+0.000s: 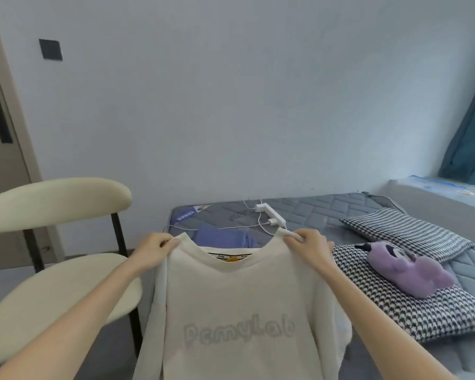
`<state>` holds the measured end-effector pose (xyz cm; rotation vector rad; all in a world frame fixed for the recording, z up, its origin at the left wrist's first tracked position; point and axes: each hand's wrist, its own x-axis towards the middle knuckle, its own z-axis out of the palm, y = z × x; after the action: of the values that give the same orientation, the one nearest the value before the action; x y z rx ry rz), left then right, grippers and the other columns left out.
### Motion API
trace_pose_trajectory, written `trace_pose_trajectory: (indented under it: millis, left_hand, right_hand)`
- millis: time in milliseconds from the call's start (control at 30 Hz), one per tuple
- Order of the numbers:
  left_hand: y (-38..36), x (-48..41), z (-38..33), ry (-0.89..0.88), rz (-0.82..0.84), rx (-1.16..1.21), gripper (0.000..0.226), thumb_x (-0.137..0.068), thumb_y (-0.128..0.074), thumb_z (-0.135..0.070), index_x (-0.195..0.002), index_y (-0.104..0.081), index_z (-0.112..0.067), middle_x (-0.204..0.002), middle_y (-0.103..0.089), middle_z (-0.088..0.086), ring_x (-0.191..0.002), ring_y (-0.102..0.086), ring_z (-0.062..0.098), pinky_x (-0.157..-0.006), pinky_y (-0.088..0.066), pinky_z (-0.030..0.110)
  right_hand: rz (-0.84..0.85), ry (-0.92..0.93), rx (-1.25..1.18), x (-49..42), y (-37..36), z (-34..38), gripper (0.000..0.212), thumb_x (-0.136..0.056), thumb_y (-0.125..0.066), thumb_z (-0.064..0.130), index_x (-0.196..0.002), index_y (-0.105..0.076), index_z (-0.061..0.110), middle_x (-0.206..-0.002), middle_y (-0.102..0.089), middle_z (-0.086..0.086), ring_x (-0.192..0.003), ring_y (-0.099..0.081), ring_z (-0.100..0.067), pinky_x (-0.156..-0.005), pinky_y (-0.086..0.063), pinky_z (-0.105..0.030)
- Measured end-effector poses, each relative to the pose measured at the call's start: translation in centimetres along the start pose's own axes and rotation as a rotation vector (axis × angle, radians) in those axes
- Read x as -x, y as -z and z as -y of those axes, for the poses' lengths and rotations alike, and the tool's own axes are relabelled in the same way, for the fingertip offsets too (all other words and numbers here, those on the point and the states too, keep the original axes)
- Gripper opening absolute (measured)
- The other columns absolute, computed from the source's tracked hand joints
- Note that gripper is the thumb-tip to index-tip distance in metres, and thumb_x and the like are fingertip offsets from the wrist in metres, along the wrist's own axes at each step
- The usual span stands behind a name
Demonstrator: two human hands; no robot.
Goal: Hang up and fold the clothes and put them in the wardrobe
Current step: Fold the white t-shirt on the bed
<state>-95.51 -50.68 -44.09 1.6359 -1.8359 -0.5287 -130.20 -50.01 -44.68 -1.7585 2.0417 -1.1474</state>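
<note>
While the left hand [155, 249] pinches one shoulder and the right hand [310, 246] pinches the other, a cream long-sleeved sweatshirt with raised grey lettering [231, 311] hangs spread between the hands above the near edge of the grey quilted bed [327, 212]. Just behind its collar lies a folded blue-purple garment [222, 237]. Two houndstooth pillows [406, 234], a purple plush toy [406, 267] and a white power strip [270, 215] rest on the bed; a cream-cushioned black-legged chair [55, 204] stands left.

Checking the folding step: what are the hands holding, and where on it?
The left hand and right hand each pinch the cream sweatshirt at a shoulder, beside the neckline.
</note>
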Motion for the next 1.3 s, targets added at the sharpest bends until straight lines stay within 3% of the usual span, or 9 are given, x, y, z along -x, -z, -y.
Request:
trace_pose_trajectory:
  millis: [167,267,433,633,733,933,1033,1167,1300]
  left_hand:
    - [-4.6,-3.1,2.7,0.1,-0.023,-0.021,0.028,-0.097,-0.053,-0.024,-0.079,-0.066,-0.006,-0.073,-0.057,0.005,-0.074,-0.047,0.019,-0.058,-0.028,0.026]
    - [-6.5,-5.5,3.7,0.123,-0.069,-0.012,0.025,-0.096,-0.055,-0.023,-0.087,-0.07,-0.004,-0.083,-0.065,0.007,-0.082,-0.055,0.023,-0.063,-0.03,0.027]
    - [-9.8,-9.8,5.2,0.187,-0.098,-0.083,0.025,-0.095,-0.053,-0.032,-0.096,-0.073,-0.015,-0.103,-0.064,0.009,-0.104,-0.054,0.026,-0.08,-0.04,0.03]
    - [-14.0,-13.2,6.1,0.321,-0.085,-0.034,0.026,-0.095,-0.049,-0.035,-0.09,-0.069,-0.019,-0.082,-0.07,-0.001,-0.079,-0.066,0.027,-0.077,-0.052,0.034]
    - [-16.5,-14.4,6.9,0.442,-0.074,0.223,0.023,-0.096,-0.048,-0.026,-0.087,-0.066,-0.013,-0.061,-0.07,-0.003,-0.055,-0.069,0.025,-0.067,-0.059,0.037]
    - [-21.0,-15.4,8.9,0.521,0.037,0.238,0.006,-0.09,-0.05,-0.015,-0.092,-0.055,-0.016,-0.108,-0.066,0.005,-0.097,-0.057,0.024,-0.08,-0.043,0.032]
    - [-23.0,-14.5,9.5,0.506,0.155,0.237,0.028,-0.094,-0.044,-0.016,-0.121,-0.05,-0.018,-0.125,-0.056,0.008,-0.11,-0.051,0.028,-0.083,-0.039,0.032]
    - [-25.1,-11.8,9.6,0.261,0.233,0.127,0.047,-0.094,-0.039,-0.003,-0.141,-0.037,-0.011,-0.144,-0.043,0.009,-0.13,-0.041,0.024,-0.098,-0.031,0.027]
    - [-28.5,-8.4,8.4,0.113,0.322,0.065,0.053,-0.098,-0.03,0.0,-0.149,-0.021,-0.008,-0.156,-0.022,0.009,-0.146,-0.018,0.025,-0.117,-0.017,0.031]
  right_hand:
    - [0.117,-0.099,0.027,-2.3,-4.7,-4.4,0.025,-0.084,-0.052,0.043,-0.065,-0.061,0.03,-0.074,-0.065,0.007,-0.092,-0.054,-0.028,-0.064,-0.028,-0.028]
    - [0.166,-0.11,0.032,-4.3,-6.8,-5.8,0.03,-0.088,-0.05,0.042,-0.06,-0.056,0.033,-0.078,-0.065,0.004,-0.097,-0.056,-0.033,-0.079,-0.039,-0.037]
    - [0.223,-0.195,0.105,-7.6,-9.7,-7.7,0.035,-0.094,-0.038,0.045,-0.067,-0.053,0.03,-0.098,-0.064,-0.004,-0.108,-0.048,-0.034,-0.082,-0.025,-0.038]
    - [0.202,-0.248,0.227,-10.1,-12.3,-8.5,0.036,-0.101,-0.035,0.034,-0.105,-0.067,0.018,-0.112,-0.062,-0.014,-0.114,-0.039,-0.034,-0.093,-0.031,-0.042]
    - [0.174,-0.272,0.286,-10.7,-13.6,-9.1,0.037,-0.102,-0.036,0.031,-0.11,-0.068,0.015,-0.113,-0.061,-0.016,-0.114,-0.04,-0.032,-0.096,-0.031,-0.041]
    - [0.233,-0.277,0.402,-11.4,-17.8,-12.2,0.036,-0.101,-0.032,0.024,-0.094,-0.066,0.015,-0.103,-0.065,-0.012,-0.111,-0.044,-0.031,-0.091,-0.027,-0.039]
    - [0.264,-0.282,0.476,-11.0,-19.6,-14.1,0.034,-0.099,-0.035,0.016,-0.118,-0.062,0.019,-0.122,-0.06,-0.008,-0.119,-0.04,-0.029,-0.095,-0.026,-0.037]
    - [0.219,-0.077,0.533,-8.7,-21.4,-14.4,0.042,-0.098,-0.044,0.015,-0.14,-0.045,0.012,-0.146,-0.041,-0.006,-0.134,-0.031,-0.027,-0.108,-0.021,-0.032]
    - [0.439,0.056,0.416,-3.7,-24.6,-13.1,0.049,-0.102,-0.038,0.02,-0.149,-0.028,0.012,-0.157,-0.024,-0.005,-0.146,-0.016,-0.021,-0.118,-0.009,-0.035]
